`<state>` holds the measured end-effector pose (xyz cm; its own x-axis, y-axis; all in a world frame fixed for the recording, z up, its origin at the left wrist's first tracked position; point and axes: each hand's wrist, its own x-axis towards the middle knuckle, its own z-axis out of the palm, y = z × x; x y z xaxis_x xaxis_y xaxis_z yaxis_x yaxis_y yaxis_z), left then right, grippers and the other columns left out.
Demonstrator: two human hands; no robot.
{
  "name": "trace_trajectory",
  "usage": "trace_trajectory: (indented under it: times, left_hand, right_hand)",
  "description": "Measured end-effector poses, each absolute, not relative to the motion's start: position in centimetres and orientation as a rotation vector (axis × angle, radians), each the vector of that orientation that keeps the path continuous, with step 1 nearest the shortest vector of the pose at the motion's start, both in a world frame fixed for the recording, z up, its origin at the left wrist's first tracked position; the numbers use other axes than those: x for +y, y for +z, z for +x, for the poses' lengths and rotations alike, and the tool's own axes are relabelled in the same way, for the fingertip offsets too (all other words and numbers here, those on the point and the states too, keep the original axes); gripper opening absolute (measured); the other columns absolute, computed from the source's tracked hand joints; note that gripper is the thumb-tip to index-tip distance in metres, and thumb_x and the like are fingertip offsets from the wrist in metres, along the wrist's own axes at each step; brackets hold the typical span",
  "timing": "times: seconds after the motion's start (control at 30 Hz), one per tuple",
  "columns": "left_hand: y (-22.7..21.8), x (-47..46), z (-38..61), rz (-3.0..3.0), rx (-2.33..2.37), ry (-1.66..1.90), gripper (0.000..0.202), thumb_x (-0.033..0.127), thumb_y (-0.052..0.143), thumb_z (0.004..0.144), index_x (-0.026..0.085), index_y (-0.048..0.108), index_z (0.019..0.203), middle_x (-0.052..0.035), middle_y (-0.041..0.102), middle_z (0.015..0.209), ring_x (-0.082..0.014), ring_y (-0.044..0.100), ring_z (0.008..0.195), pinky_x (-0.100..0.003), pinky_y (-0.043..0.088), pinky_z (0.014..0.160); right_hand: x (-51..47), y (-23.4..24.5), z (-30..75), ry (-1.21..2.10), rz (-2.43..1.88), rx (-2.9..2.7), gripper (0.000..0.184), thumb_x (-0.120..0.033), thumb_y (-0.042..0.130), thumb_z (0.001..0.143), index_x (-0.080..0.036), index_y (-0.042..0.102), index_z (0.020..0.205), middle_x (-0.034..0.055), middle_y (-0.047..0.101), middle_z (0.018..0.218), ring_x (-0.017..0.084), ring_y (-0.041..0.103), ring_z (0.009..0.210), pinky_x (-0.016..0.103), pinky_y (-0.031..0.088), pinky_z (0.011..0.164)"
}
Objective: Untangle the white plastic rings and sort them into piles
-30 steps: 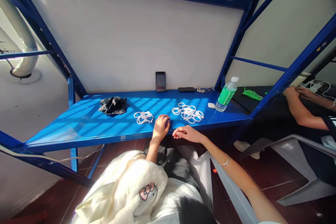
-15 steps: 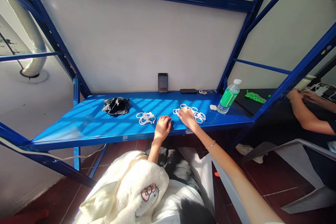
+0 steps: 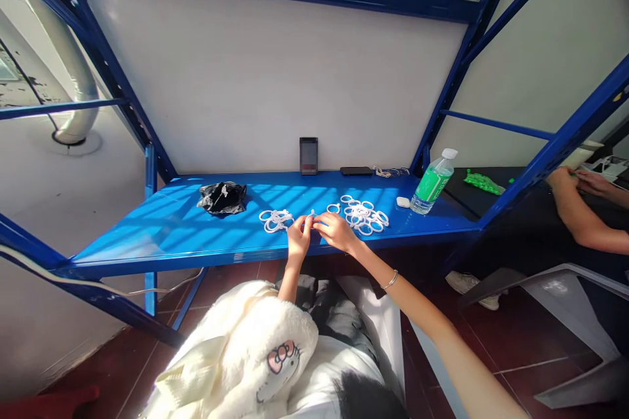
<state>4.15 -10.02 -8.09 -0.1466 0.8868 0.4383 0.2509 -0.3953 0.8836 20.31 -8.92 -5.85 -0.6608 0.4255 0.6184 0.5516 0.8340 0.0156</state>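
Note:
My left hand (image 3: 299,237) and my right hand (image 3: 335,230) meet at the front of the blue shelf (image 3: 162,236), fingertips pinched together on a small white ring (image 3: 310,217). A loose pile of several white rings (image 3: 362,215) lies just right of my right hand. A smaller bunch of white rings (image 3: 276,220) lies just left of my left hand. A bracelet circles my right wrist.
A crumpled black bag (image 3: 222,197) lies at the left. A small dark device (image 3: 308,155) stands against the wall, with a phone (image 3: 356,171) beside it. A green-labelled bottle (image 3: 432,181) and white case (image 3: 403,201) sit right. Another person's arms (image 3: 580,209) work at the neighbouring desk.
My right hand reached from the shelf edge to the ring pile, then drew back left with a ring. Both hands now pinch together between the two piles.

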Motion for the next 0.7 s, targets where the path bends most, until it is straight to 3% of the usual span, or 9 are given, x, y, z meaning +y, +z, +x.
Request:
trace_trajectory:
  times: [0.1, 0.2, 0.43, 0.7]
  left_hand:
    - [-7.9, -10.0, 4.1, 1.511, 1.261, 1.598, 0.034, 0.046, 0.053, 0.092, 0.017, 0.071, 0.090, -0.0088, 0.076, 0.087, -0.0225, 0.072, 0.083, -0.031, 0.056, 0.074]
    - [-8.0, -9.8, 4.2, 1.458, 1.163, 1.582, 0.034, 0.048, 0.056, 0.089, 0.018, 0.071, 0.086, -0.0086, 0.076, 0.086, -0.0228, 0.072, 0.085, -0.033, 0.056, 0.076]
    - [-7.9, -9.7, 4.3, 1.477, 0.952, 1.473, 0.040, 0.058, 0.064, 0.082, 0.018, 0.070, 0.083, -0.0034, 0.071, 0.072, -0.0194, 0.067, 0.073, -0.032, 0.054, 0.073]
    - [-7.7, -10.0, 4.6, 1.419, 0.861, 1.379, 0.055, 0.069, 0.064, 0.080, 0.020, 0.052, 0.058, 0.0052, 0.042, 0.046, -0.0102, 0.042, 0.048, -0.027, 0.040, 0.053]
  right_hand:
    - [-9.1, -6.2, 19.8, 0.030, -0.725, -2.213, 0.017, -0.019, 0.053, 0.096, -0.020, 0.067, 0.105, 0.0104, 0.071, 0.108, 0.024, 0.065, 0.102, 0.042, 0.052, 0.089]
    - [-8.9, -6.2, 19.8, 0.389, -0.794, -1.963, 0.015, -0.028, 0.056, 0.095, -0.022, 0.063, 0.106, 0.0075, 0.069, 0.101, 0.022, 0.066, 0.094, 0.038, 0.055, 0.084]
    - [-7.6, -6.4, 20.2, 0.967, -0.889, -1.764, 0.037, -0.059, 0.067, 0.084, -0.022, 0.064, 0.089, 0.0035, 0.067, 0.084, 0.020, 0.065, 0.075, 0.034, 0.053, 0.069]
    - [-7.9, -5.3, 20.8, 1.339, -0.736, -1.787, 0.041, -0.059, 0.073, 0.079, -0.021, 0.061, 0.081, 0.0016, 0.063, 0.076, 0.019, 0.061, 0.078, 0.035, 0.049, 0.077]
